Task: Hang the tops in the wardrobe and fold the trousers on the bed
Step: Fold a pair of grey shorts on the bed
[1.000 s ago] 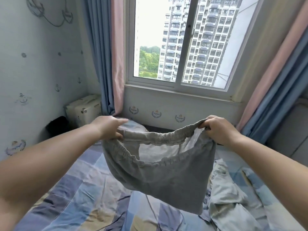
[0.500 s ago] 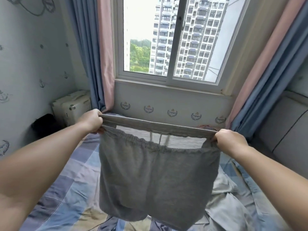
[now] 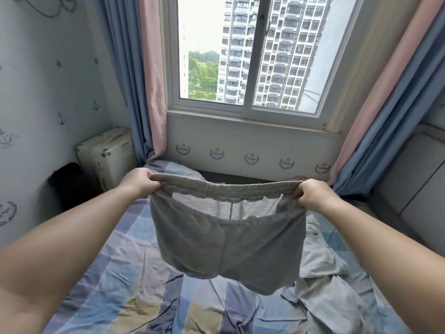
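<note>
The grey shorts point(image 3: 228, 239) hang in the air over the bed point(image 3: 115, 273), held up by their elastic waistband and spread wide between two hands. The waistband gapes open toward the camera, its far edge pulled nearly straight and its near edge sagging lower, and two thin drawstrings dangle inside the opening. The legs droop free, their hems clear of the bedding. The left hand point(image 3: 138, 183) has its fingers curled tight round the left end of the waistband; the right hand point(image 3: 313, 195) grips the right end in the same closed way, knuckles up.

Below them the bed is covered by a checked sheet in blue, purple, tan and pale grey squares, creased in long folds. A crumpled pale grey garment point(image 3: 337, 285) lies on the right half of the bed, just under and beside the shorts' right leg. A pillow point(image 3: 178, 168) in the same check sits at the head of the bed, against the wall under the window.

The window point(image 3: 250, 54) has a white sliding frame and looks out on tall apartment blocks and some green trees. Blue and pink curtains point(image 3: 142, 75) hang at both sides. The wall beneath the sill carries a row of small crest emblems, and the left wall shows anchors and dots. A white box-like appliance point(image 3: 106, 155) stands in the left corner with a black object point(image 3: 67, 182) just beside it. A grey padded panel point(image 3: 414, 186) runs along the right edge.
</note>
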